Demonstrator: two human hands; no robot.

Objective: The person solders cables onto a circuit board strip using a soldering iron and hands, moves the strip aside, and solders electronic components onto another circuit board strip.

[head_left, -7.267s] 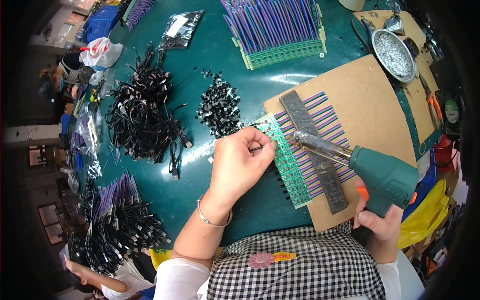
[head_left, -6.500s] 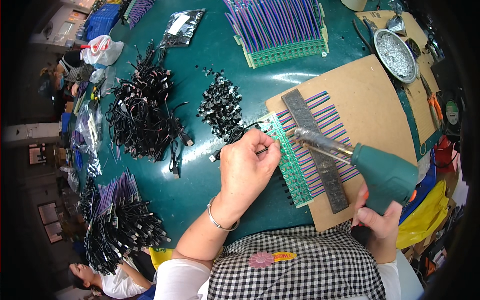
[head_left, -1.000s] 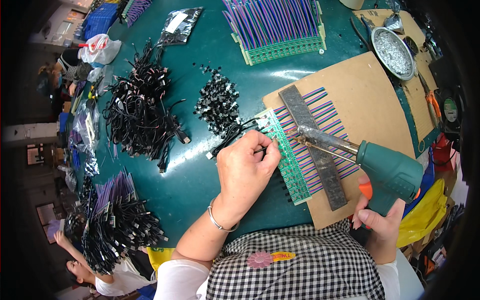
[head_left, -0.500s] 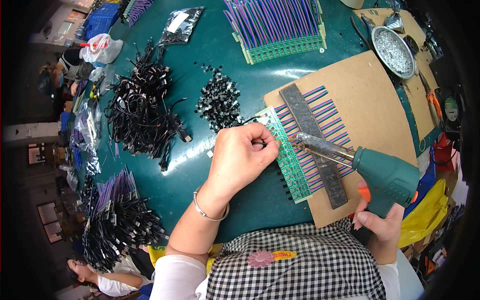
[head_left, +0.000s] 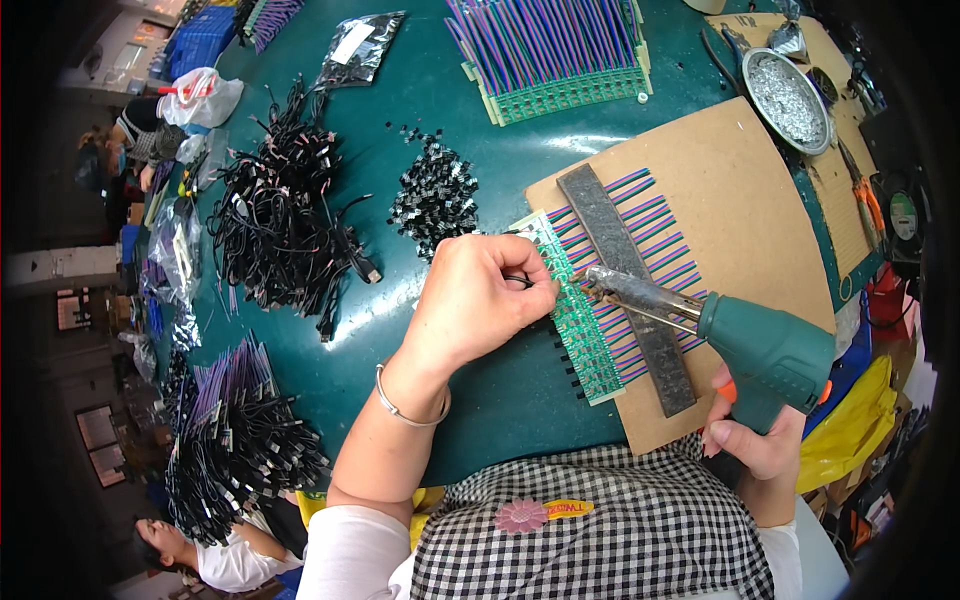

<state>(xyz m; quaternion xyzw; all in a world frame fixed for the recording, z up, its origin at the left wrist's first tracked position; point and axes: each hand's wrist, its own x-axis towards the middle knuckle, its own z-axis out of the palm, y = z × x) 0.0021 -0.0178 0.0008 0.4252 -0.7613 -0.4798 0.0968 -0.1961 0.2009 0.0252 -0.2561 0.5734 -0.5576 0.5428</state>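
Note:
My right hand point(head_left: 755, 440) grips the handle of a green soldering gun point(head_left: 768, 350) with an orange trigger. The gun's tip reaches the green circuit board panel point(head_left: 590, 350), close to the fingertips of my left hand point(head_left: 478, 300). Those fingers are closed in a pinch on a thin black wire point(head_left: 517, 280) at the panel's left edge; its far end is hidden by the hand. Purple, green and black wires point(head_left: 640, 215) run right from the panel. Across them lies a dark flat bar point(head_left: 630, 290), on a brown board point(head_left: 730, 180).
Left of my hand are a pile of small black connectors point(head_left: 435, 195) and a tangle of black cables point(head_left: 280, 210). Another wired panel point(head_left: 560, 95) lies at the back. A round metal dish point(head_left: 788, 100) stands at the far right. A person point(head_left: 220, 560) sits at lower left.
My left hand and forearm have shifted slightly left and up. The soldering gun has moved a little left, its tip still at the panel.

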